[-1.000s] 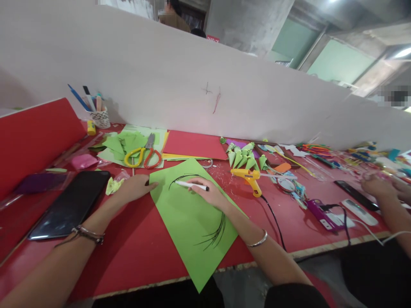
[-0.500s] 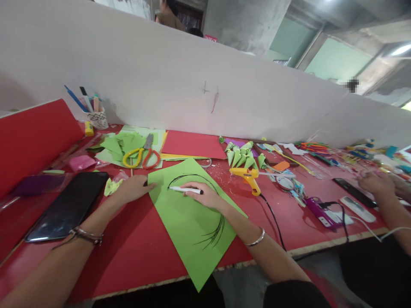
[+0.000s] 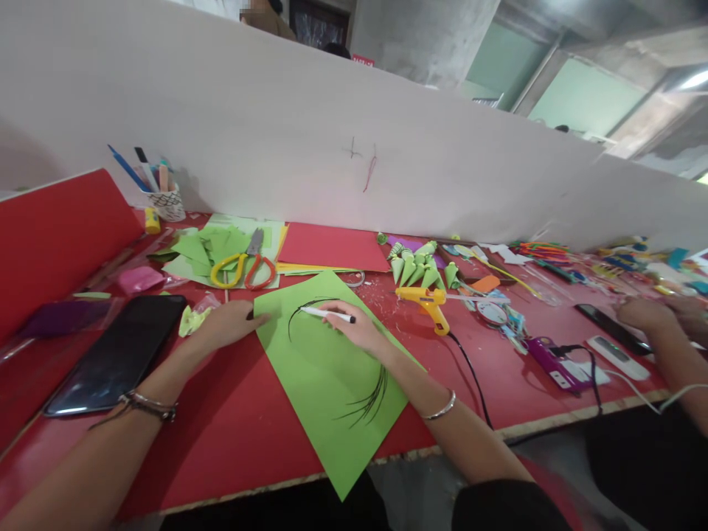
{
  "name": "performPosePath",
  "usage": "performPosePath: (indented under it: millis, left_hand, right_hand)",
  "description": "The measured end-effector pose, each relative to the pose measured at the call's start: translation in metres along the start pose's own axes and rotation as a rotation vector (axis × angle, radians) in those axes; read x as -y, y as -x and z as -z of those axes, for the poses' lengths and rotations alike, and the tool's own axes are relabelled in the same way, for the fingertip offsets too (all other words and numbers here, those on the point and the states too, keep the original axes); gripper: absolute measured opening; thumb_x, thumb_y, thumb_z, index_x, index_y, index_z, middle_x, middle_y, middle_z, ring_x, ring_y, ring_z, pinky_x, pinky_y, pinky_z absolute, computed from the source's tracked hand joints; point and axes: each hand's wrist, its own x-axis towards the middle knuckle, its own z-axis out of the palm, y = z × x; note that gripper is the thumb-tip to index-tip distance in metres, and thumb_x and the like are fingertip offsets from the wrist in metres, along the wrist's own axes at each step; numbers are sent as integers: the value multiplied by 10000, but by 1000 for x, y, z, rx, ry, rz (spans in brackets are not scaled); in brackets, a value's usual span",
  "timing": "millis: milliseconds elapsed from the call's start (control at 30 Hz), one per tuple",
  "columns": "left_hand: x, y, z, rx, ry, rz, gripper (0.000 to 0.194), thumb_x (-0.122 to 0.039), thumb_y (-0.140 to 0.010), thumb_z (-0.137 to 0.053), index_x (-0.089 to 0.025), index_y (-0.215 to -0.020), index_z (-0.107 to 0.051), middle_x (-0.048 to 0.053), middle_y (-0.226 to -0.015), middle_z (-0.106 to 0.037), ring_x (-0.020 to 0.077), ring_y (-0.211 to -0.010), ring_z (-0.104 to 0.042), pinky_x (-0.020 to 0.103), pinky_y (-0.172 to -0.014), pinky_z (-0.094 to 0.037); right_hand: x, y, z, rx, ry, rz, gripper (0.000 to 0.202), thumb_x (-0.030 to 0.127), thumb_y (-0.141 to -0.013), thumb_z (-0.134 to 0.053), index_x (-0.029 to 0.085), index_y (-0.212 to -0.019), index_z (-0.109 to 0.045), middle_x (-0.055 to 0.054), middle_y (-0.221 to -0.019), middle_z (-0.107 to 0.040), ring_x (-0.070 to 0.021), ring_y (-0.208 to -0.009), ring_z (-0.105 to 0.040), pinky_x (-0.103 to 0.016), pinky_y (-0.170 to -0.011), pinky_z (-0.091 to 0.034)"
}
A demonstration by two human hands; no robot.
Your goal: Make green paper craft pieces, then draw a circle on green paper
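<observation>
A green sheet of paper [image 3: 315, 376] lies turned like a diamond on the red table [image 3: 232, 442], its near corner past the table's edge. Black curved strokes run along its top and right side. My right hand [image 3: 357, 324] is closed on a white marker with a black end [image 3: 326, 314], the tip at the strokes near the top left of the sheet. My left hand [image 3: 240, 324] rests at the sheet's left corner, fingertips on the paper; whether the fingers pinch it is not clear.
Scissors [image 3: 253, 258], a red paper stack [image 3: 332, 247], green paper cones [image 3: 417, 267] and a yellow glue gun [image 3: 428, 306] lie behind. A black phone [image 3: 119, 354] is at left, a purple power strip [image 3: 556, 366] at right. Another person's hands [image 3: 653, 313] are at far right.
My right hand has moved a little up and right with the marker, and the curve on the left now reaches further down. My left hand has stayed in place.
</observation>
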Motion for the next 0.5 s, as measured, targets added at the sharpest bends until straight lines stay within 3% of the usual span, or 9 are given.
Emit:
performPosePath:
  millis: [233, 500]
  left_hand:
    - [-2, 2, 2, -23, 6, 14, 474, -562, -764, -300, -167, -623, -520, 93, -672, -610, 227, -650, -577, 276, -523, -339]
    - [-6, 3, 6, 4, -30, 20, 454, -533, -786, -293, -162, -655, -520, 95, -675, -604, 227, -646, -581, 271, -518, -337]
  right_hand:
    - [0, 4, -6, 39, 119, 46, 286, 382, -820, -466, 255, -1060, -560, -22, -869, -593, -109, -606, -464, -226, -501, -340]
    - [5, 8, 1, 234, 73, 13, 311, 401, -809, -478, 244, -1053, -589, -6, -795, -608, -80, -510, -399, -205, -450, -281]
